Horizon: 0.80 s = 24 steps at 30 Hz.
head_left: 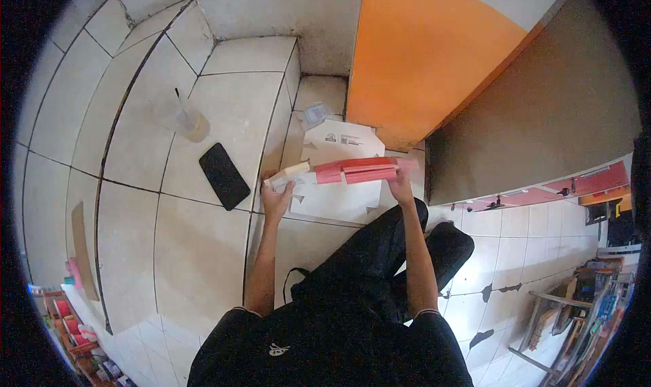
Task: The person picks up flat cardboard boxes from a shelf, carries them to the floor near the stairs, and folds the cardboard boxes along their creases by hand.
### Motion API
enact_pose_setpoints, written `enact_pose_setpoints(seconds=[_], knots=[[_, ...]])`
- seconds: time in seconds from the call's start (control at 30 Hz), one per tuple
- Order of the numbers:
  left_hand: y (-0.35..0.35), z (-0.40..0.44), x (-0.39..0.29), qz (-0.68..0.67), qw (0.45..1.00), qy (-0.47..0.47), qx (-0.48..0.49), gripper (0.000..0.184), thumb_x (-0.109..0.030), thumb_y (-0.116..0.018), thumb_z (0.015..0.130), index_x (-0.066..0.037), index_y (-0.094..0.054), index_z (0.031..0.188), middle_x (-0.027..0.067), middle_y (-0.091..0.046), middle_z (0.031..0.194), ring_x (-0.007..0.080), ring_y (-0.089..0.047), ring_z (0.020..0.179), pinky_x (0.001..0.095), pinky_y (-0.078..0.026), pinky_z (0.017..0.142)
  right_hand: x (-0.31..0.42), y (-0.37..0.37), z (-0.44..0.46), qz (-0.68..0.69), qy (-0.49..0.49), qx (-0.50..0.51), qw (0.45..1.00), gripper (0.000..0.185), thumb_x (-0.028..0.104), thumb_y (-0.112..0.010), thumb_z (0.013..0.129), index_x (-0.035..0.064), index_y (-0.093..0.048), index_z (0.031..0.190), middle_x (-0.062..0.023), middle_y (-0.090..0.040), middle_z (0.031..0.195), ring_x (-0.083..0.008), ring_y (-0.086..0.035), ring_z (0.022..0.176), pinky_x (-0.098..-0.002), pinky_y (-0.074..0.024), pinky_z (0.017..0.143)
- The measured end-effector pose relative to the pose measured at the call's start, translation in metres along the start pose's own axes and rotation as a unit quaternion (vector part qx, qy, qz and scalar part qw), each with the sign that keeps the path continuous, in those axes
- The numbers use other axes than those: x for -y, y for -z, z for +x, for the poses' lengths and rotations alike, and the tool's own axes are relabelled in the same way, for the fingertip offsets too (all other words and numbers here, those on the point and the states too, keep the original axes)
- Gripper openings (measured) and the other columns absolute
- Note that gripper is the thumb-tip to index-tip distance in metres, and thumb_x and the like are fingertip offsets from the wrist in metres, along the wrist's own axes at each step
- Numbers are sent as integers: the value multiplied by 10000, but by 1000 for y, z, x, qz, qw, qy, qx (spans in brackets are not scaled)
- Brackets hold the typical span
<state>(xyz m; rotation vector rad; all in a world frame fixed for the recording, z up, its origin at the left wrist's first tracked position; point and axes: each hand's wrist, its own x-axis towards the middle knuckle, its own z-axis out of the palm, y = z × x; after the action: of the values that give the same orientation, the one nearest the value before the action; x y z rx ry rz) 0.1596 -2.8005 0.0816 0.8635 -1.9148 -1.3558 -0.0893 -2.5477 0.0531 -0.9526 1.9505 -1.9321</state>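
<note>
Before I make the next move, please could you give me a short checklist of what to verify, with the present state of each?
1. Left hand has hold of the cream piece: ok, fingers are around it.
2. Right hand has hold of the red-pink bundle: ok, it grips the right end.
3. Cream piece and bundle are joined: cannot tell, the overlap is blurred.
4. White sheet is below the held things: ok.
5. Clear packet is off the sheet: cannot tell, it lies right at the edge.
6. Phone and cup are clear of both hands: ok, both are apart on the tiled ledge.
</note>
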Motion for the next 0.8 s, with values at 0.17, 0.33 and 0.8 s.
enact_pose_setpoints(seconds=[0.17, 0.33, 0.8], knots=[[-30, -2, -4, -4, 983, -40, -180, 440, -80, -753, 747, 43, -513, 1095, 151, -618, 1039, 230, -607, 953, 358, -466, 858, -33, 12, 12, -116, -156, 17, 981, 304, 125, -658, 844, -8, -525, 1082, -96, -592, 1006, -217, -551, 1021, -327, -426, 901], [-31, 4, 7, -49, 988, -7, -150, 487, -64, -747, 745, 40, -491, 1146, 173, -604, 1068, 251, -602, 970, 371, -466, 861, -21, 2, 20, -90, -47, -1, 995, 350, 75, -636, 858, -4, -516, 1176, -86, -667, 934, -188, -619, 867, -325, -473, 786], [-39, 47, -12, 194, 971, 124, -63, 547, -187, -749, 720, 90, -483, 1110, 245, -617, 996, 355, -617, 942, 413, -481, 834, -25, 18, 21, -175, -156, 40, 971, 618, 130, -642, 819, -65, -323, 1311, -232, -616, 1026, -348, -617, 928, -403, -490, 832]])
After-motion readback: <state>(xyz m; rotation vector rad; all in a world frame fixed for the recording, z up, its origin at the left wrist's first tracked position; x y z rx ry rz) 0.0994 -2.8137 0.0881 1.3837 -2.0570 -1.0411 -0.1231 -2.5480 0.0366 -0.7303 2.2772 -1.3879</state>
